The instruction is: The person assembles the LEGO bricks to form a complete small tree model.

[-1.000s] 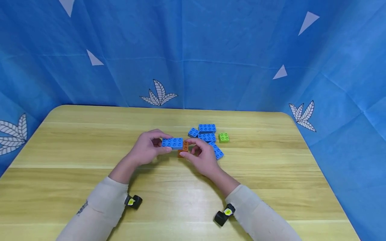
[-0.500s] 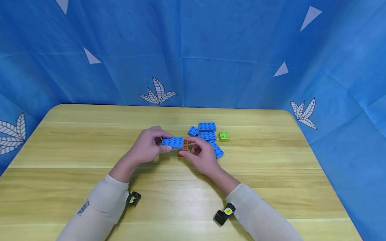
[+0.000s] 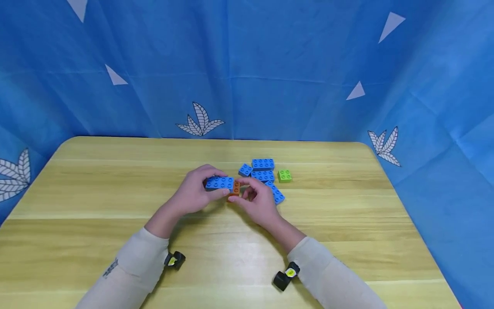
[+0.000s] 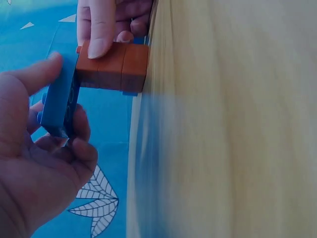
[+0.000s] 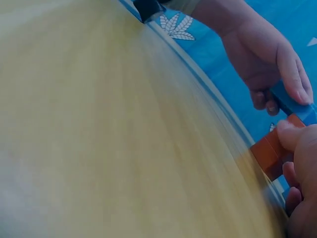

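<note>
My left hand (image 3: 196, 191) grips a long blue building brick (image 3: 219, 183) with eight studs, thumb on its near side and fingers behind. That brick sits at the top of an orange brick stack (image 4: 111, 67) and juts out to the left past it. In the left wrist view the stack shows seams between its stacked bricks. Thumb and index finger of my right hand (image 3: 259, 204) pinch the stack from the right. The right wrist view catches the orange bricks (image 5: 270, 151) beneath my right thumb. Part of the stack is hidden behind the hands.
Just behind my right hand lie several loose blue bricks (image 3: 263, 165), one of them small and square. A small green brick (image 3: 284, 176) lies to their right. All rest on a wooden table (image 3: 115, 180), with a blue patterned cloth (image 3: 270, 51) hanging behind it.
My left hand has shifted slightly right along the blue brick, its thumb now nearer the stack. My right hand keeps its hold, and the loose bricks stay put.
</note>
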Demonstrator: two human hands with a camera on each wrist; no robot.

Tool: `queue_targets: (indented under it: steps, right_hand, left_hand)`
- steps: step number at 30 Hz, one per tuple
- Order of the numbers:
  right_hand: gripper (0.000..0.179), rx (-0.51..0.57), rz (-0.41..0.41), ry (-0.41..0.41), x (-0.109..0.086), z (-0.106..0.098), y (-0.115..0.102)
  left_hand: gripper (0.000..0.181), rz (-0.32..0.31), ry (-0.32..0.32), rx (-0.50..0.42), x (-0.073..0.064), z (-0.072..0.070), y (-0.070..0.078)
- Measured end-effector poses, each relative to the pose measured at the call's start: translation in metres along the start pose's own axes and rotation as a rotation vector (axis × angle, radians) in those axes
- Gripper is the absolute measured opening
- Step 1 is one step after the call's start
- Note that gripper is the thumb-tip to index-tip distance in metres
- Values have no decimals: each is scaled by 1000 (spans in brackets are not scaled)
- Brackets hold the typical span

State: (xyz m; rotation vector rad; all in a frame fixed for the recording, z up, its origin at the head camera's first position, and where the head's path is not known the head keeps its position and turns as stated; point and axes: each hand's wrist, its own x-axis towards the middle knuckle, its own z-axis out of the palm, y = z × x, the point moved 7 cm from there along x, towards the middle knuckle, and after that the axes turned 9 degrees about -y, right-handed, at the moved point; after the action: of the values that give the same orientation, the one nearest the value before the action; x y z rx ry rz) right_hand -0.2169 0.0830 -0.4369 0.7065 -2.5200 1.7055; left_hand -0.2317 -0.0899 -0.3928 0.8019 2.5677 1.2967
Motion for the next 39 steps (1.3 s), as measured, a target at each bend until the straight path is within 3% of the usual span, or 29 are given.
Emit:
queue_targets:
  steps: [5, 9, 14, 16, 20, 24, 27, 33, 39]
  right_hand:
    - [51, -32, 6, -6, -5, 2, -2]
    - [47, -58, 1, 16, -16, -4, -10]
    - [41, -147, -129, 145, -37, -32, -22]
    - [41, -213, -131, 205, -44, -45, -21]
    - [49, -378, 21, 264, -53, -67, -7]
    - [63, -498, 223, 226, -57, -77, 6]
    - [65, -528, 312, 176, -55, -78, 12]
    - [48, -537, 361, 113, -52, -76, 17]
    - [40, -340, 309, 122, -55, -76, 15]
  left_hand:
    - [31, -19, 22, -31, 0, -2, -4]
    - [31, -30, 27, -42, -1, -4, -5]
    - [32, -29, 36, -46, -1, -4, -3]
    - [33, -26, 42, -59, -2, -4, -2]
    - [33, -20, 48, -71, -3, -4, -1]
    - [34, -22, 46, -75, -4, -3, -1]
    - [33, -26, 47, -84, -4, -3, -1]
    - [33, -25, 45, -96, -3, 0, -3]
    - [34, -35, 40, -90, -3, 1, -1]
